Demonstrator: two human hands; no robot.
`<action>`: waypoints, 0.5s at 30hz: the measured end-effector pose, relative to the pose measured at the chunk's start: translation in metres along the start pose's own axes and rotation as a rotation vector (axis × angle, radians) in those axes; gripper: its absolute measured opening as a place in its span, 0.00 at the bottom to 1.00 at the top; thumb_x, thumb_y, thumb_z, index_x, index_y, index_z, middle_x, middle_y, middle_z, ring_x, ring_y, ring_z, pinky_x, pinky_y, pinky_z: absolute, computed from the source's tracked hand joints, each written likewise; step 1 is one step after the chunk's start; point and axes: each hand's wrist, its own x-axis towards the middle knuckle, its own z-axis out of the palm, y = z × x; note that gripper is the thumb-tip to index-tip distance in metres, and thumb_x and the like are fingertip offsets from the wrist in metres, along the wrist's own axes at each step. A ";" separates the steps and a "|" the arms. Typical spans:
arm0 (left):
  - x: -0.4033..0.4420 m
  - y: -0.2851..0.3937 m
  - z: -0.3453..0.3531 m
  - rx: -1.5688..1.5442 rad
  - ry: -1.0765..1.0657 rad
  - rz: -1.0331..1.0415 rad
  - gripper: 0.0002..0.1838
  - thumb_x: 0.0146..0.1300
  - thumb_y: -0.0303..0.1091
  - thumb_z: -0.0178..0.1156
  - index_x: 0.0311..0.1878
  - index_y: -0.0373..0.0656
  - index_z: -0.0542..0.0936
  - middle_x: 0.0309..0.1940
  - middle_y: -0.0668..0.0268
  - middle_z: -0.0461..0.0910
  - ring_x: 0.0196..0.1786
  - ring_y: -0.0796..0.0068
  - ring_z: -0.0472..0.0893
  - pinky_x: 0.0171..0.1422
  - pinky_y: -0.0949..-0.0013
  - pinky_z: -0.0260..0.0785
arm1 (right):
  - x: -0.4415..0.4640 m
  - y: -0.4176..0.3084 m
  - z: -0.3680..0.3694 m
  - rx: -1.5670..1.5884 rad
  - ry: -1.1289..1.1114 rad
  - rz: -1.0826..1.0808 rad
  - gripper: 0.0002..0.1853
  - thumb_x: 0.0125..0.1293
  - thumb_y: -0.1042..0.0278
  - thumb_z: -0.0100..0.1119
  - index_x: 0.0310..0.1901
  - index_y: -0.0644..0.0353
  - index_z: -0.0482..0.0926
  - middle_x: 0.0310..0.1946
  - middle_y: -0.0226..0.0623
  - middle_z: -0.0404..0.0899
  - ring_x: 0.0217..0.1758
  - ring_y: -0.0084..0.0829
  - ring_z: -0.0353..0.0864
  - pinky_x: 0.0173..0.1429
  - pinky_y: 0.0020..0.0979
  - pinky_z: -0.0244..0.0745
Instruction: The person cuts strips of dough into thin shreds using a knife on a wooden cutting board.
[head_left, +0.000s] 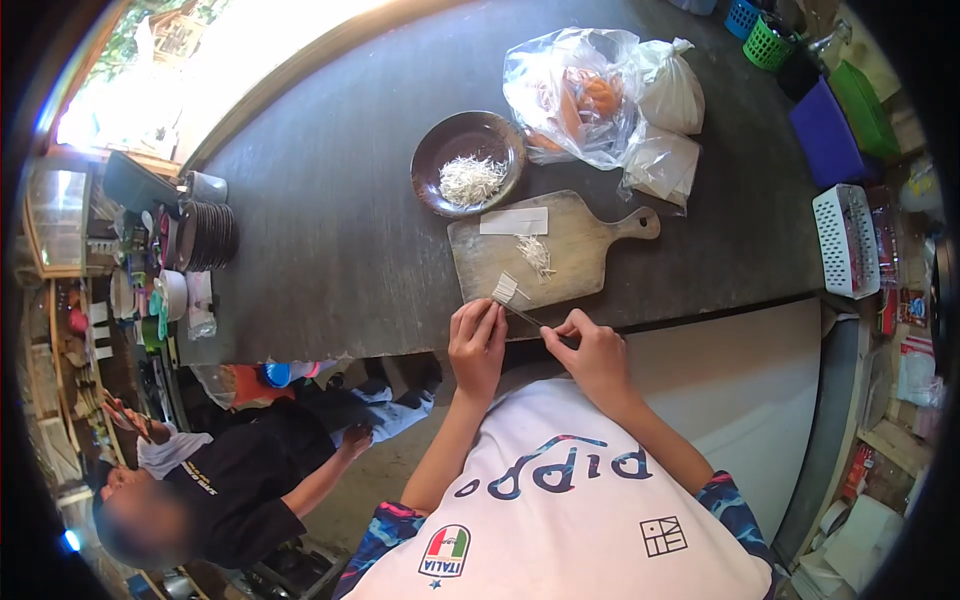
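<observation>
Right hand (590, 350) is pinching thin dark tool (522, 315) by near edge of counter (330, 250); left hand (477, 345) is curling at its other end, grip unclear. White strips (507, 288) are lying near cutting board's (580, 250) near edge.

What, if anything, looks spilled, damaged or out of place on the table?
Nothing plainly stands out. White slivers lie in the bowl and in small clusters on the board; no spill or damage shows.

Thin dark tool (523, 316) too small to identify, blue container (693, 5) cropped at top edge
</observation>
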 end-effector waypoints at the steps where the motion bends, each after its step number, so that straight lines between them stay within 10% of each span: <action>1: 0.001 0.001 -0.001 -0.001 -0.005 0.001 0.08 0.67 0.23 0.76 0.49 0.37 0.92 0.51 0.61 0.89 0.56 0.55 0.88 0.62 0.55 0.83 | 0.003 -0.002 0.006 -0.004 0.009 -0.019 0.18 0.74 0.47 0.74 0.39 0.55 0.86 0.33 0.42 0.93 0.38 0.52 0.94 0.43 0.50 0.87; 15: -0.002 0.003 -0.006 0.027 -0.014 -0.010 0.10 0.68 0.24 0.75 0.51 0.36 0.91 0.52 0.61 0.88 0.57 0.56 0.86 0.60 0.56 0.83 | -0.002 -0.001 0.002 0.009 -0.005 0.085 0.20 0.73 0.47 0.75 0.37 0.58 0.87 0.30 0.41 0.92 0.35 0.49 0.93 0.42 0.46 0.83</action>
